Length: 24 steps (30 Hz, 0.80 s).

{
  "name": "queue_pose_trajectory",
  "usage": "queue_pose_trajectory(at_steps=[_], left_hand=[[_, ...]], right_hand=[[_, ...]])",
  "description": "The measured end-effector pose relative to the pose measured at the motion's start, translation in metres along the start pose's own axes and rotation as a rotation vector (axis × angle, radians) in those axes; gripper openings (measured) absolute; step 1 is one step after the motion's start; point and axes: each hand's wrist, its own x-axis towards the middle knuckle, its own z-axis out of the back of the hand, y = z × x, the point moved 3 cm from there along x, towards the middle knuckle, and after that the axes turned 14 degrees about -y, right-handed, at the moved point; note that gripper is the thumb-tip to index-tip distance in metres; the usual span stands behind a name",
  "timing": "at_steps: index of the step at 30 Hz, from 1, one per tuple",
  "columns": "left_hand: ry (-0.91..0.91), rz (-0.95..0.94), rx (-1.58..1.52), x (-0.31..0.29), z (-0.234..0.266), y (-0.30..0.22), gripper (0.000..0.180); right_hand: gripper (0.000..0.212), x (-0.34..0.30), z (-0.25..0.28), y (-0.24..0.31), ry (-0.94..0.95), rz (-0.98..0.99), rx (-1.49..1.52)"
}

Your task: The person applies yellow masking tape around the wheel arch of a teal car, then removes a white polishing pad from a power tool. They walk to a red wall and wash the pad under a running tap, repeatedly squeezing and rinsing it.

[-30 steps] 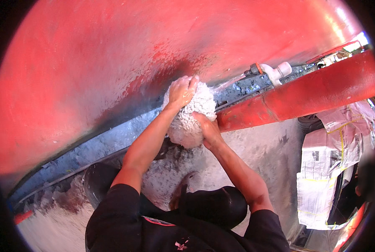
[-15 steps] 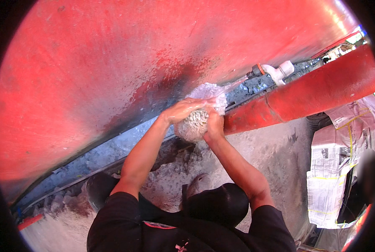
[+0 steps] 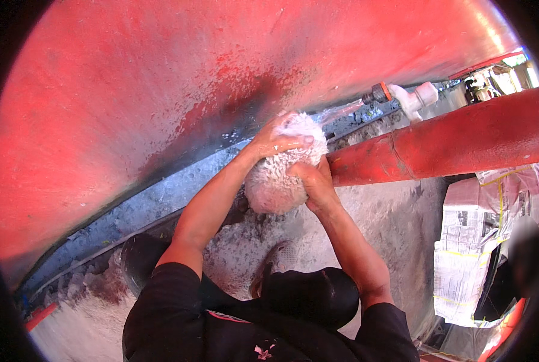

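Note:
Both hands grip a wet, shaggy white pad (image 3: 275, 192), round and bulky, with a noodle-like pile. My left hand (image 3: 274, 142) wraps its upper left side, thumb across the pile. From the lower right my right hand (image 3: 319, 186) holds it, thumb on top and the other fingers hidden behind. A pale tap (image 3: 417, 99) with a black and orange hose connector (image 3: 378, 92) juts out above and to the right. Water (image 3: 339, 111) runs from the connector onto the top of the pad.
A red wall (image 3: 130, 90), stained dark near the tap, slopes over a wet trough (image 3: 161, 202). A thick red pipe (image 3: 450, 142) crosses on the right. Newspaper-covered sheeting (image 3: 465, 259) hangs at far right. My knee (image 3: 312, 295) is below my hands, over rough ground (image 3: 390, 241).
The pad has turned in my hands, showing more of its shaggy side. My left thumb now lies across it, and my right hand has shifted lower along its edge. The view has shifted slightly.

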Motion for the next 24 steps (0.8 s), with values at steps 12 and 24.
queue_pose_trajectory(at_steps=[12, 24], left_hand=[[-0.289, 0.228, 0.047, 0.039, 0.002, 0.052, 0.042], [-0.231, -0.250, 0.247, 0.017, -0.018, 0.011, 0.055]], right_hand=[[0.060, 0.004, 0.005, -0.020, -0.004, 0.029, -0.102], [0.058, 0.000, 0.007, -0.023, -0.115, 0.014, 0.089]])
